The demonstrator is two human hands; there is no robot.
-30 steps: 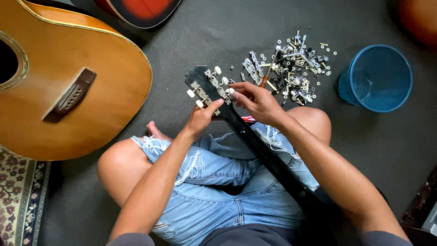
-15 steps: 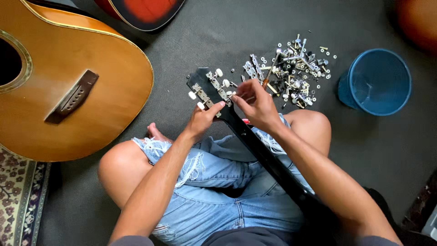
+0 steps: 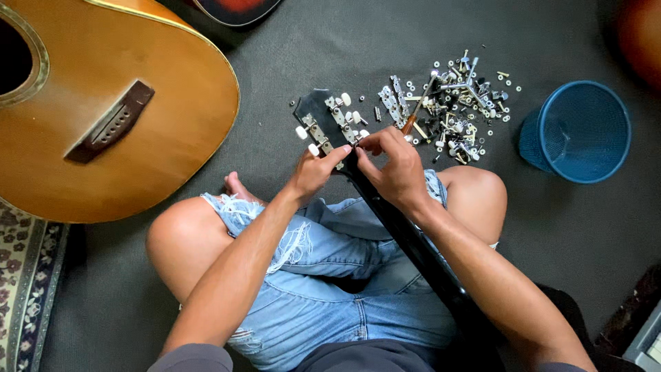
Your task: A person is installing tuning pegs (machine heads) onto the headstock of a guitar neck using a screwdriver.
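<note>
Head view looks down on a dark grey floor (image 3: 289,62) where a person sits cross-legged in torn blue denim shorts (image 3: 330,275). Filling ten o'clock lies an amber acoustic guitar body (image 3: 138,89) with a dark bridge (image 3: 110,124). A black guitar neck (image 3: 413,241) runs from five o'clock across the lap up to its headstock (image 3: 323,120) near the centre, fitted with white-buttoned tuning pegs (image 3: 301,132). At two to three o'clock stands a blue mesh basket (image 3: 585,131). Between basket and headstock, at one o'clock, sits a heap of loose metal tuners, washers and screws (image 3: 454,103), with a wooden-handled screwdriver (image 3: 418,107) lying across it. The right hand (image 3: 392,165) presses its fingertips together on the lower right edge of the headstock. The left hand (image 3: 313,172) pinches the headstock's lower left edge, just beside a white peg. A patterned rug (image 3: 24,289) shows at eight o'clock.
</note>
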